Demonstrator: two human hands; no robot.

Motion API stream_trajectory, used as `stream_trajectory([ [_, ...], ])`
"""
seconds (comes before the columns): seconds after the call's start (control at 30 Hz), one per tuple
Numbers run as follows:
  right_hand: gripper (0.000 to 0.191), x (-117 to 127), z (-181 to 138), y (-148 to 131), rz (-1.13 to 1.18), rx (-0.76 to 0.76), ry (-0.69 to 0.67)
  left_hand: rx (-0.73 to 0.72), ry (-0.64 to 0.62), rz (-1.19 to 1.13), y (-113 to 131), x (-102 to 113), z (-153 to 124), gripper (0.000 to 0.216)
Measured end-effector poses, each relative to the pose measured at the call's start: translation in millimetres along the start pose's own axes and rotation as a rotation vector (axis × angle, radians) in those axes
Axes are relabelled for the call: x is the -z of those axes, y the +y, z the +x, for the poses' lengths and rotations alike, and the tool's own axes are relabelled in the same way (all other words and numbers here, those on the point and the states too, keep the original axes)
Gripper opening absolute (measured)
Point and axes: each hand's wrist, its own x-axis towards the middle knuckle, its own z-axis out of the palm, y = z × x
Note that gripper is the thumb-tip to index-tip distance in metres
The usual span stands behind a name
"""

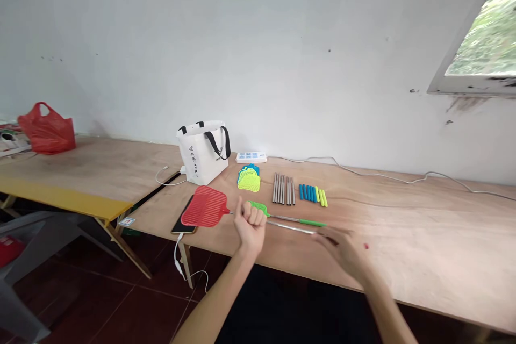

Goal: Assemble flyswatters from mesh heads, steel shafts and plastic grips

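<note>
My left hand [250,226] is closed in a fist around the metal rod of a red fly swatter [205,206], just behind its paddle. At the rod's other end is my right hand [342,251], smeared by motion and closed over the grip. A small red spot beyond it lines up with the rod. Behind the rod, a green fly swatter [312,222] lies on the table, its paddle partly hidden by my left hand. Farther back are loose yellow and blue swatter paddles [249,181], several metal tubes [279,189], and several blue and yellow grips [308,192].
A black phone [177,224] with a white cable lies under the red paddle. Behind stand a white tote bag [201,153] and a white power strip [251,157], its cord running along the wall. A red plastic bag [50,131] sits on the left table.
</note>
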Motion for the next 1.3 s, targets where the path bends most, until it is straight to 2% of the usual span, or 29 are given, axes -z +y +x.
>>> stream_trajectory([
  [0.07, 0.064, -29.5, 4.4, -30.0, 0.009, 0.082, 0.020, 0.068, -0.028, 0.055, -14.7, -3.6, -12.6, 0.070],
  [0.13, 0.064, -49.8, 4.7, -48.5, 0.024, 0.090, 0.077, 0.101, -0.038, 0.097, -22.4, -6.4, -22.3, 0.071],
  [0.23, 0.061, -59.4, 1.8, -57.9, 0.028, 0.079, 0.111, 0.122, -0.033, 0.117, -25.4, -7.5, -28.7, 0.073],
  [0.43, 0.062, -53.9, -3.3, -55.4, -0.007, 0.090, 0.085, 0.138, -0.028, 0.133, -32.7, -4.3, -30.9, 0.073],
  [0.6, 0.054, -40.2, -5.1, -49.6, 0.003, 0.088, 0.006, 0.172, -0.093, 0.107, -31.0, -7.1, -26.2, 0.071],
  [0.73, 0.044, -18.5, -1.7, -46.9, 0.028, 0.071, -0.007, 0.093, -0.174, 0.120, -17.0, -10.9, -18.0, 0.067],
  [0.9, 0.041, -5.2, -0.6, -50.2, 0.041, 0.048, -0.028, -0.029, -0.236, 0.370, -8.5, -14.3, -17.0, 0.068],
  [1.1, 0.037, -1.9, -5.1, -56.2, 0.048, 0.059, -0.040, -0.198, -0.259, 0.634, -13.4, -10.5, -18.4, 0.072],
  [1.2, 0.042, -5.8, -6.8, -58.3, 0.072, 0.091, -0.057, -0.276, -0.238, 0.652, -18.1, -6.0, -21.2, 0.074],
  [1.3, 0.042, -13.9, -7.8, -62.5, 0.110, 0.127, -0.053, -0.287, -0.269, 0.648, -26.3, -2.2, -27.1, 0.075],
])
